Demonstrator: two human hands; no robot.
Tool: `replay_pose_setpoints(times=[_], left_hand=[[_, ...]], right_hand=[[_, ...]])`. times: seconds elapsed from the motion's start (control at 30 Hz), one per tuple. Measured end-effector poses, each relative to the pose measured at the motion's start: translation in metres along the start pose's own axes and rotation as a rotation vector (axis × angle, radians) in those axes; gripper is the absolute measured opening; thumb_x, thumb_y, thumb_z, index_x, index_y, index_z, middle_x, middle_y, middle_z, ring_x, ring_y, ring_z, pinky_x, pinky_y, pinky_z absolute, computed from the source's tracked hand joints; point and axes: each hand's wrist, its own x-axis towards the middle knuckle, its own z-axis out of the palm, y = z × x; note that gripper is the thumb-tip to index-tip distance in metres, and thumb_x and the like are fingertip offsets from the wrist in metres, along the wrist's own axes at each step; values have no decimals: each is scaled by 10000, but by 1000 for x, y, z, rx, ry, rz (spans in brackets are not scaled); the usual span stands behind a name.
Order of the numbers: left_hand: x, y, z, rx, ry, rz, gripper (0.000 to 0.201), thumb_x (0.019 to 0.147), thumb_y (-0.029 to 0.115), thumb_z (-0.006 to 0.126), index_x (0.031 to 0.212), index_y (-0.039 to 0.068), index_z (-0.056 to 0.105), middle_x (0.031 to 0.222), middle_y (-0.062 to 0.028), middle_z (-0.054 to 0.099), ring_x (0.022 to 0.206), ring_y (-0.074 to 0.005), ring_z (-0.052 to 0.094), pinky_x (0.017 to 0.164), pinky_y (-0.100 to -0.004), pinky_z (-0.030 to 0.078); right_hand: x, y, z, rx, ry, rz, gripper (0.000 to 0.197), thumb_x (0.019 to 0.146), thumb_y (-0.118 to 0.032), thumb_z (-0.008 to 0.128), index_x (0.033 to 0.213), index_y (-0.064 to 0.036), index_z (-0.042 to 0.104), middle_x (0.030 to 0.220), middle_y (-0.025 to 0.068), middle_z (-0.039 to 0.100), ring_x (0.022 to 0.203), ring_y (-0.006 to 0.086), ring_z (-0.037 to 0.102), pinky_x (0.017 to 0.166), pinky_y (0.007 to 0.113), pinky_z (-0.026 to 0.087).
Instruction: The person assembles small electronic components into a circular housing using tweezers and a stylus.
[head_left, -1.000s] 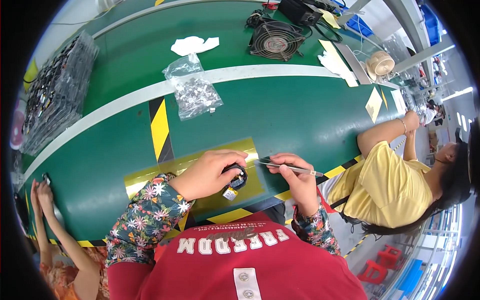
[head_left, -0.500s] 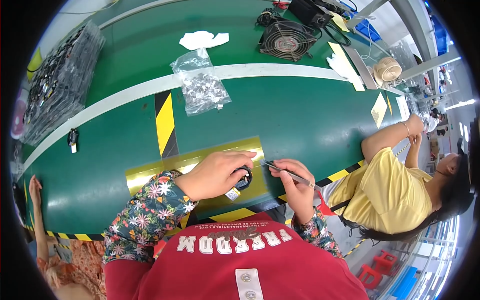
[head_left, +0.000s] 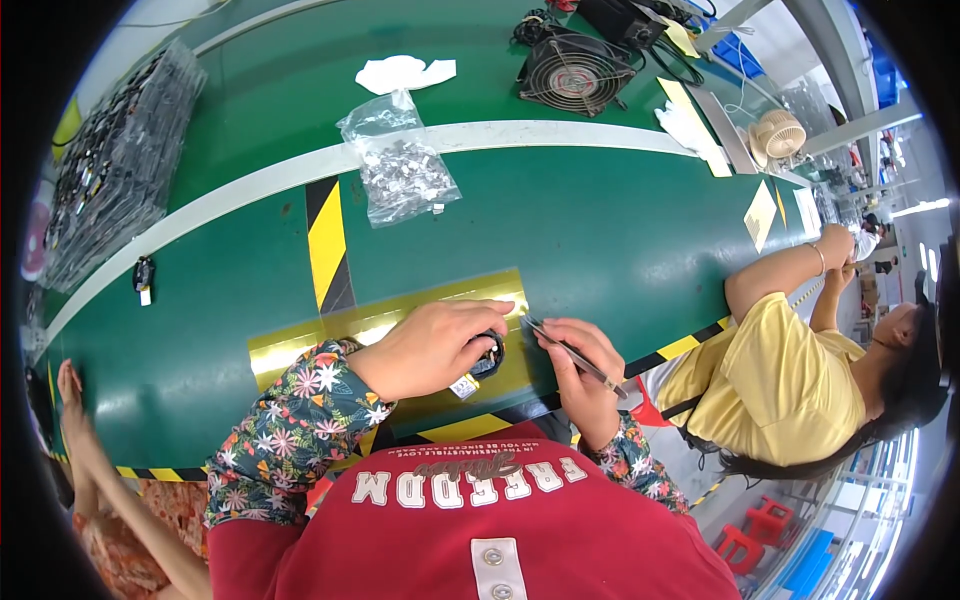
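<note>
My left hand is closed on a small black round device with a white labelled tab sticking out below it. Under that hand lies a shiny yellow translucent sheet on the green table. Pinched in my right hand is a pair of metal tweezers, whose tips point up and left near the sheet's right edge. The tips are a little apart from the black device. Whether anything small sits between them I cannot make out.
A plastic bag of small parts lies ahead, across a white rail. Beyond stand a black fan and, far left, stacked clear trays. Another black device rests at left. Co-workers sit on both sides.
The tweezers have tilted, their rear end dropping slightly, and my right hand has shifted a little. My left hand holds still. At far left, a co-worker's arms have moved further into view.
</note>
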Motion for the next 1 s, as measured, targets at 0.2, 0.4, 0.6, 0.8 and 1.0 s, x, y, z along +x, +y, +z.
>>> replay_pose_setpoints(times=[0.2, 0.4, 0.6, 0.8, 1.0], left_hand=[[0, 0, 2, 6, -15, -12, 123, 828, 77, 542, 940, 26, 544, 1196, -117, 564, 989, -316, 576, 824, -383, 474], [1, 5, 2, 63, -15, -15, 123, 821, 67, 537, 940, 38, 540, 1212, -102, 555, 987, -302, 579, 806, -377, 479], [4, 6, 3, 81, -36, -37, 123, 814, 64, 542, 934, 38, 543, 1212, -99, 555, 975, -297, 583, 797, -383, 481], [1, 0, 3, -18, 57, -21, 143, 830, 64, 556, 968, 29, 571, 1060, -104, 623, 889, -250, 625, 772, -334, 494], [-1, -6, -6, -675, 64, -405, 169, 864, 39, 566, 1015, -33, 593, 898, -52, 637, 794, -67, 580, 704, -216, 480]], right_hand=[[-3, 0, 0, 148, 14, 160, 199, 853, 13, 533, 1039, 77, 563, 1021, 181, 606, 906, 233, 622, 808, 315, 520], [-2, -4, 2, 341, 82, 301, 258, 874, -21, 535, 1113, 77, 526, 1052, 193, 611, 941, 241, 616, 825, 323, 516], [3, -7, 2, 475, 166, 369, 244, 873, -24, 545, 1098, 69, 537, 1034, 213, 613, 929, 248, 621, 810, 327, 524], [11, -9, 3, 618, 245, 396, 221, 887, -50, 535, 1084, 32, 480, 998, 221, 615, 885, 254, 631, 770, 316, 532], [37, -6, -3, 800, 198, 364, 218, 900, -127, 541, 1062, -37, 424, 923, 187, 630, 813, 260, 642, 678, 279, 531]])
